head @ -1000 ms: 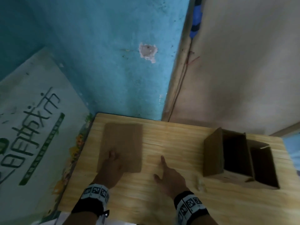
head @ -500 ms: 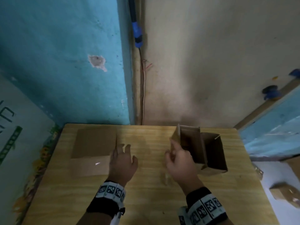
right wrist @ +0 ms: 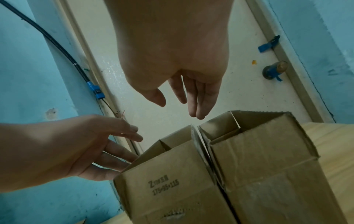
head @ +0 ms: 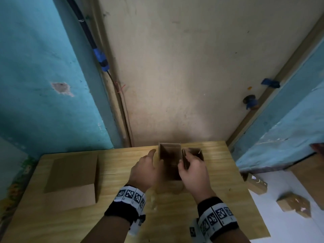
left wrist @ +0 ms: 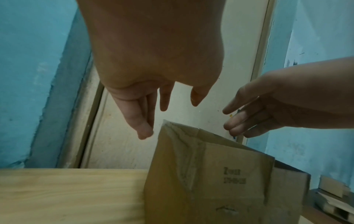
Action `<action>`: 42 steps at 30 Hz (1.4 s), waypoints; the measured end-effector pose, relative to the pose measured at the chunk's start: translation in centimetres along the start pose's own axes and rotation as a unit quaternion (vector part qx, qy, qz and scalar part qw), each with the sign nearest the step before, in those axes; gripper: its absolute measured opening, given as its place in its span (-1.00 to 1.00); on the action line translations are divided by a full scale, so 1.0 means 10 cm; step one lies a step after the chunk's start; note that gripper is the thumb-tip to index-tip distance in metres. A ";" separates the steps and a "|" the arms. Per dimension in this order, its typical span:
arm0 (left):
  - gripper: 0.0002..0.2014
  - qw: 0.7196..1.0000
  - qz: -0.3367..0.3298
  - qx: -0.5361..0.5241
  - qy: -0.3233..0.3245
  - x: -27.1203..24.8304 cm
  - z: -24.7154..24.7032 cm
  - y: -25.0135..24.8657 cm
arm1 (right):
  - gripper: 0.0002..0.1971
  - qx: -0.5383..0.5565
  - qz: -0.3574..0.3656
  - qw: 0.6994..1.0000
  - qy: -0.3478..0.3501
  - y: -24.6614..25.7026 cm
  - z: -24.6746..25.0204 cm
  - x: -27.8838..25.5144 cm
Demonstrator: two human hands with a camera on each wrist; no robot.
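Both hands are at the boxes and neither is gripping.

Open brown cardboard box [head: 170, 161] stands upright at the centre of the head view. It sits on the far part of the light wood-grain counter [head: 114, 174], close to the cream wall. Second open brown cardboard box [head: 196, 152] stands touching its right side. Both tops are open. The near face of the first one carries dark printed lettering.

Left hand [head: 145, 170]: fingers straight and loosely spread, palm turned toward the first box's left wall. Its fingertips sit at that box's upper left corner. The right wrist view puts them just beside the wall; they may be touching, can't confirm. It holds nothing.

Right hand [head: 192, 172]: fingers straight and close together, thumb apart, over the seam where the two boxes meet. The right wrist view shows its tips above the rims with a gap. It holds nothing.

Flat brown cardboard sheet [head: 71, 176] lies on the counter at the left of the frame, well apart from both hands. Small brown cardboard boxes [head: 296, 206] sit on the pale floor at the lower right of the frame.
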State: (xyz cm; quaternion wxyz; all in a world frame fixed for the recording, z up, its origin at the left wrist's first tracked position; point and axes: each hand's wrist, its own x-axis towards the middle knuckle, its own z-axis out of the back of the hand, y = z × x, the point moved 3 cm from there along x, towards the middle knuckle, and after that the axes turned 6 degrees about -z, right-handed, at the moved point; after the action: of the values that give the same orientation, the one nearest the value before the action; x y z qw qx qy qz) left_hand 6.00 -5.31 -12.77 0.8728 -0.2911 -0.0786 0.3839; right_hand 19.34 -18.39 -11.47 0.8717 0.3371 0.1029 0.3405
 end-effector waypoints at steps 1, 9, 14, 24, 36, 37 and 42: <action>-0.42 1.000 0.004 -0.007 0.001 0.01 -0.03 -0.05 | -0.61 -0.004 -0.002 1.000 0.005 -0.03 0.01 0.02; -0.68 0.995 0.081 -0.024 0.052 0.13 -0.31 -0.09 | -0.58 0.001 -0.023 0.999 0.046 -0.13 0.07 0.07; -0.88 0.993 0.094 -0.027 0.062 0.19 -0.35 0.02 | -0.60 0.001 -0.034 0.997 0.064 -0.19 0.01 0.07; -0.84 0.998 0.034 -0.049 -0.021 0.23 0.16 0.28 | -0.55 0.031 -0.062 0.994 0.082 -0.06 -0.02 0.20; -0.78 0.922 0.095 -0.374 -0.017 0.05 0.42 0.68 | -0.24 0.197 -0.157 0.965 0.069 0.07 0.06 0.30; -0.79 0.917 0.097 -0.387 -0.015 0.01 0.44 0.69 | -0.26 0.226 -0.170 0.956 0.077 0.07 0.08 0.30; -0.82 0.886 0.056 -0.459 0.022 -0.13 0.44 0.68 | -0.17 0.430 -0.268 0.831 0.228 0.07 0.02 0.17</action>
State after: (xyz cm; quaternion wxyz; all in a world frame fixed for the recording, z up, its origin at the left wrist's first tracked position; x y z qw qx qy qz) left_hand -0.76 -0.65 -12.86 0.6201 -0.6714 -0.2104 0.3469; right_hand 20.30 -17.03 -10.79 0.6471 0.5499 0.5217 0.0819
